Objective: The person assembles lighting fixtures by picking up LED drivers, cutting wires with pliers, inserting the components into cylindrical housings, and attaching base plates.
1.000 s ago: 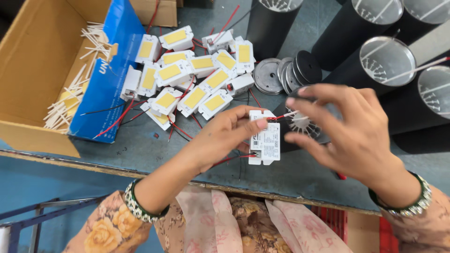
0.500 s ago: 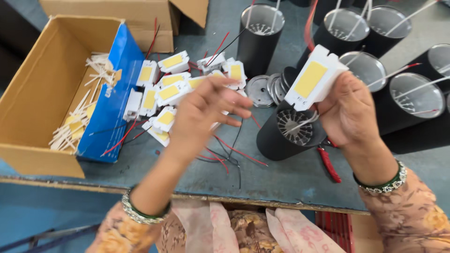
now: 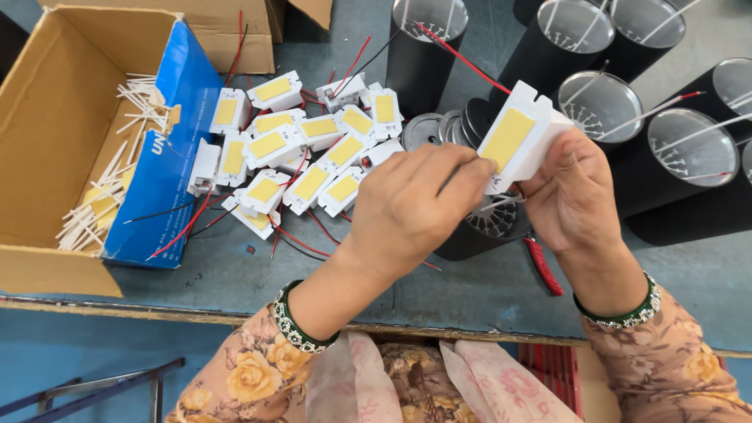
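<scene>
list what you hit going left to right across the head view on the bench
open cardboard box → pile of white modules with yellow faces → left hand → white module held up → right hand → black cylinder housings

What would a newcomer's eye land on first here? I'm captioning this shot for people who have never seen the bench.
First, the white rectangular module with a yellow face, pinched between the left hand and right hand at centre. Next, the heap of matching white and yellow modules with red and black wires on the blue-grey table, beside an open cardboard box at left. Black metal cylinders crowd the upper right.
</scene>
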